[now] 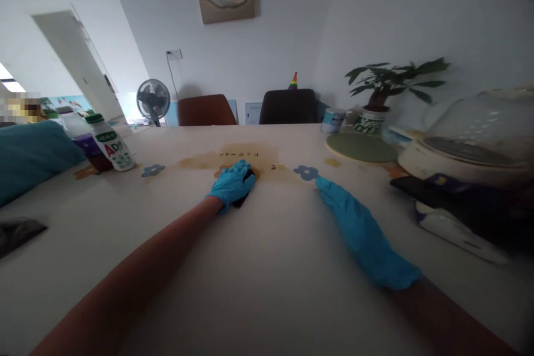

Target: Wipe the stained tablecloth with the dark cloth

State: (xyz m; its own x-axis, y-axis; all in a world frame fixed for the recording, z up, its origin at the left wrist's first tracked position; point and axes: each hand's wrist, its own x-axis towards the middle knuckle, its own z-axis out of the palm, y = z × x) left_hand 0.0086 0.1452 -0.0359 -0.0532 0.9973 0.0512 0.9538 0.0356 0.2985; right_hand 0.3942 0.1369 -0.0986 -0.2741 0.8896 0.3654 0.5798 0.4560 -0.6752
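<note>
Both my hands wear blue gloves. My left hand [232, 182] reaches far across the cream tablecloth [267, 267] and is closed over a small dark object [245, 193], maybe a sponge or cloth, pressed on the table. It sits at the near edge of a brownish stain [250, 158] around printed letters. My right hand [362, 233] lies flat on the cloth with fingers stretched out, its fingertips near a printed blue flower [305, 172]. It holds nothing.
Two bottles [112, 143] stand at the left beside a teal cushion [29, 158]. On the right are a domed appliance [471, 142], dark flat devices [454, 194], a green mat [361, 147], a potted plant [375, 105] and a cup [332, 120]. Two chairs [246, 108] and a fan [153, 99] stand beyond the table.
</note>
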